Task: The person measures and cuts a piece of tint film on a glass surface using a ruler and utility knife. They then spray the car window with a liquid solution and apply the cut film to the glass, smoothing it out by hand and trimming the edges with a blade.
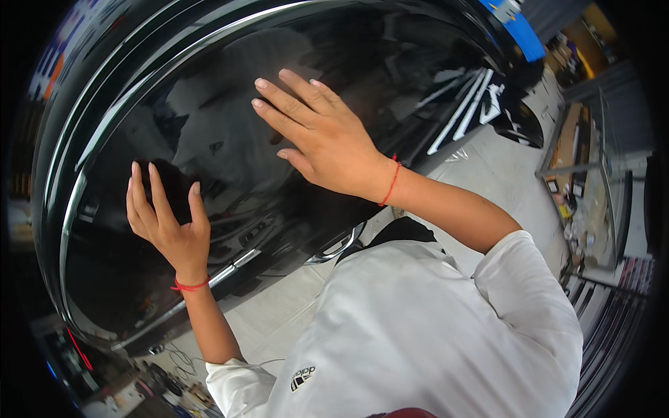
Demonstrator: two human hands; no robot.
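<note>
A glossy black car panel [237, 160] fills the left and middle of the head view, reflecting a pale shirt and dark shapes. My left hand [171, 226] is at its lower left part, fingers stretched out and thumb apart, holding nothing. Higher up and to the right, my right hand [324, 136] is spread palm down over the same panel. Its fingers point to the upper left, and nothing is in it. Whether either palm presses on the panel or hovers just above it, I cannot tell. Each wrist wears a thin red cord.
A bright trim strip [233, 268] runs along the panel's near side. Pale floor tiles [481, 164] lie beside the car. At the right stands a glass-sided case [589, 167] with assorted goods. A blue object [524, 35] is at the upper right, and a thin cable [182, 362] at the lower left.
</note>
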